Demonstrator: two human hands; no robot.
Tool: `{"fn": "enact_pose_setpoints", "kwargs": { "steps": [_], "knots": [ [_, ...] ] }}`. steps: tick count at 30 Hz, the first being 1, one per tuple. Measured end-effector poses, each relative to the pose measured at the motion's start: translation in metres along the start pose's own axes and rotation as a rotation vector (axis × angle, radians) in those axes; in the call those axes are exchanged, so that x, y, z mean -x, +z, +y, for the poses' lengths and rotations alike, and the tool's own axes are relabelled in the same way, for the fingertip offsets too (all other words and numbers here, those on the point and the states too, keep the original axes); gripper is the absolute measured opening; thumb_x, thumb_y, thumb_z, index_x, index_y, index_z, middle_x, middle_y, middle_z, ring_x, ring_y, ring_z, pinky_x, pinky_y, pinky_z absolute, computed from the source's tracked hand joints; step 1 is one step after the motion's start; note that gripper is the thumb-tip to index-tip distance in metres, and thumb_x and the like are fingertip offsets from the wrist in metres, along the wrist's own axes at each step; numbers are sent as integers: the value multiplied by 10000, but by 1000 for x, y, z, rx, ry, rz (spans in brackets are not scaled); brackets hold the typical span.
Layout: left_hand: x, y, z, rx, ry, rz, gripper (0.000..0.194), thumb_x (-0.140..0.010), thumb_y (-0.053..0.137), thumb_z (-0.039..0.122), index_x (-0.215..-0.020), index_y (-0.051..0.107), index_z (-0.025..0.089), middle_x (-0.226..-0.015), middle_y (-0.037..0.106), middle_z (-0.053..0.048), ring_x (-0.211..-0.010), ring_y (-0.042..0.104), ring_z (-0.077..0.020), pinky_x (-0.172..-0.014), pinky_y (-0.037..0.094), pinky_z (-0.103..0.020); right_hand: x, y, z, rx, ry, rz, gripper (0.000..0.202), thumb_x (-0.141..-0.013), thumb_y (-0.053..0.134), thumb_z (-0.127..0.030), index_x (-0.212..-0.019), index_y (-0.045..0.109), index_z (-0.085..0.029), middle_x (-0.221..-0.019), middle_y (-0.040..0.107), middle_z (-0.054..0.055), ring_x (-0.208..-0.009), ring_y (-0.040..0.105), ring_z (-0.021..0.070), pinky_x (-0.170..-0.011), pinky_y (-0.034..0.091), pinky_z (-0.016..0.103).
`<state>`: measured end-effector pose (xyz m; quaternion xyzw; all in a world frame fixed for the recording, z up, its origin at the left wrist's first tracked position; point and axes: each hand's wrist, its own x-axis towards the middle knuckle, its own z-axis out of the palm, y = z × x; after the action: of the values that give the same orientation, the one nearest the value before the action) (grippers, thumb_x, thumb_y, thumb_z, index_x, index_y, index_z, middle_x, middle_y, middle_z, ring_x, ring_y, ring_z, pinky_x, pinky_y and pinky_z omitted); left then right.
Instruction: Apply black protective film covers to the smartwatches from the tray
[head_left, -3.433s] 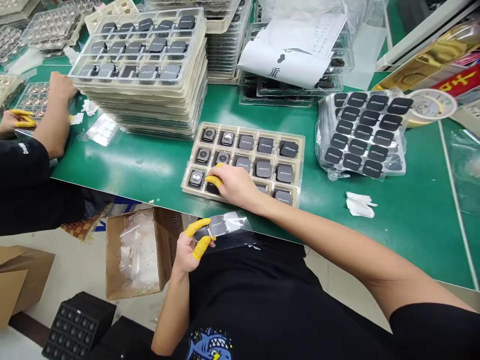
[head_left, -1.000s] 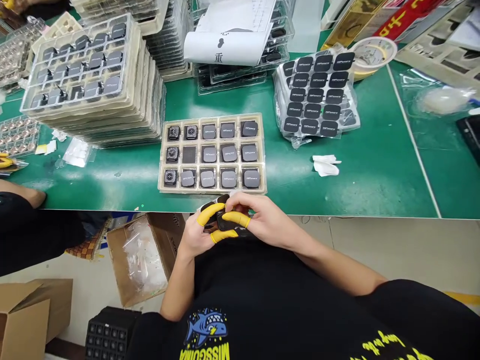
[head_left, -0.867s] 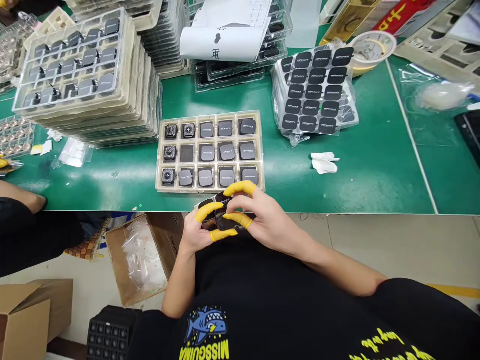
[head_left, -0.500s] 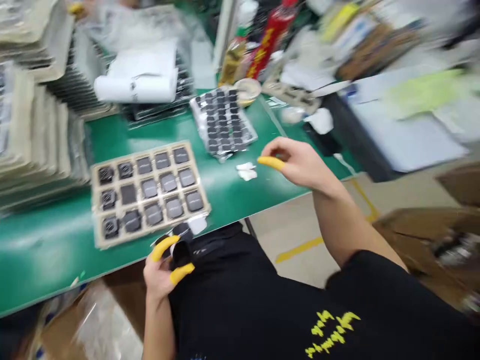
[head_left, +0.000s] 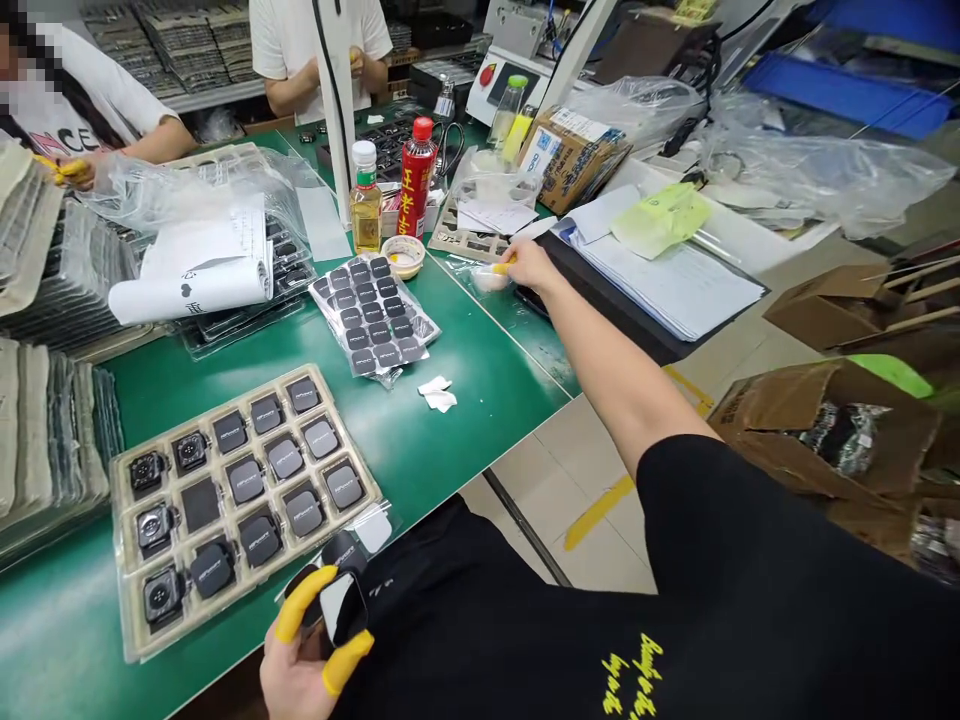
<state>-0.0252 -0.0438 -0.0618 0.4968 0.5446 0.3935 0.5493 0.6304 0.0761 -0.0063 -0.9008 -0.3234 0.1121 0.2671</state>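
My left hand, with yellow finger cots on thumb and forefinger, grips a smartwatch case by its edges at the table's front edge. A pale reflection lies on its dark glass face. Just behind it are a dark film-covered piece and a white tab. Beside them lies a beige tray of watch cases, several covered with dark printed stickers. My right hand is stretched far out, its fingers closed and partly hidden beside a white lump. What it grips, if anything, is not visible.
Sticker sheets and crumpled white paper lie mid-table. Behind stand a tape roll, a drink bottle and a red bottle. Stacked trays line the left. Two people sit opposite; open cartons are at right.
My right hand has moved forward from above the table to the white lump at the back. My left hand still holds the watch case, whose face now shows more. The view has tilted up.
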Motion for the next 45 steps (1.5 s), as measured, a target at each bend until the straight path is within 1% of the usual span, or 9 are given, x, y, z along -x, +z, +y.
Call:
{"fn": "enact_pose_setpoints", "kwargs": {
  "steps": [8, 13, 16, 21, 24, 28, 33, 40, 45],
  "knots": [
    [-8, -15, -6, 37, 57, -33, 699, -497, 1138, 460, -1096, 879, 208, -1089, 891, -100, -795, 884, -290, -763, 769, -342, 52, 8, -21, 49, -110, 235, 422, -1127, 556, -473, -1199, 651, -68, -1418, 627, 294, -1218, 675, 298, -1014, 456, 379],
    [-15, -6, 0, 23, 160, -112, 723, -556, 1096, 580, -1142, 873, 221, -1048, 892, -102, -788, 870, -297, -678, 759, -360, 158, 41, -28, 54, -549, -112, 247, -1042, 663, -420, -1160, 767, -229, -1159, 754, 137, -1042, 686, 301, -950, 541, 436],
    [-22, 3, 12, 29, 213, -130, 739, -560, 1074, 644, -1108, 870, 193, -990, 885, -114, -746, 852, -274, -643, 748, -345, 211, 69, -19, 46, -612, -225, 271, -1017, 674, -428, -1199, 800, -272, -1215, 758, 129, -1100, 683, 319, -859, 565, 436],
    [-32, 15, 31, -36, 289, -226, 802, -545, 1021, 765, -1067, 883, 172, -959, 871, -130, -815, 849, -265, -632, 718, -289, 251, 87, -16, -23, -626, -240, 324, -1078, 538, -416, -1118, 800, -231, -1094, 741, 193, -978, 684, 367, -826, 563, 533],
    [-36, 17, 33, -73, 334, -249, 818, -516, 1048, 733, -1099, 878, 186, -978, 869, -115, -849, 854, -259, -647, 710, -282, 285, 73, -44, -249, -737, -229, 189, -1078, 644, -443, -1134, 779, -323, -1052, 765, 112, -846, 691, 304, -757, 564, 475],
    [-33, 18, 31, -64, 387, -288, 775, -556, 1059, 683, -1135, 864, 207, -1005, 871, -103, -848, 856, -248, -651, 699, -286, 345, 49, -105, -366, -1177, -509, 132, -1084, 681, -318, -1177, 768, -353, -1004, 795, 62, -817, 701, 243, -709, 534, 396],
    [-28, 15, 29, -32, 535, -363, 657, -723, 1021, 591, -1237, 844, 223, -1049, 886, -97, -877, 862, -230, -740, 699, -284, 379, 65, -153, -370, -1593, -557, 285, -1140, 509, -174, -1081, 770, -272, -856, 742, 31, -722, 599, 182, -631, 428, 350],
    [-25, 12, 26, 15, 559, -271, 743, -617, 1057, 631, -1180, 848, 194, -878, 848, -35, -703, 794, -178, -665, 665, -263, 378, 86, -163, -272, -1380, -634, 316, -1147, 503, -283, -1002, 783, -290, -776, 674, 52, -725, 570, 216, -592, 386, 386],
    [-25, 6, 29, -31, 455, -173, 747, -581, 1036, 715, -1063, 862, 171, -922, 854, -80, -787, 840, -227, -654, 706, -296, 361, 66, -158, -133, -1239, -459, 279, -1127, 537, -317, -1021, 794, -294, -892, 732, 100, -804, 642, 248, -581, 393, 391]
  ]
}}
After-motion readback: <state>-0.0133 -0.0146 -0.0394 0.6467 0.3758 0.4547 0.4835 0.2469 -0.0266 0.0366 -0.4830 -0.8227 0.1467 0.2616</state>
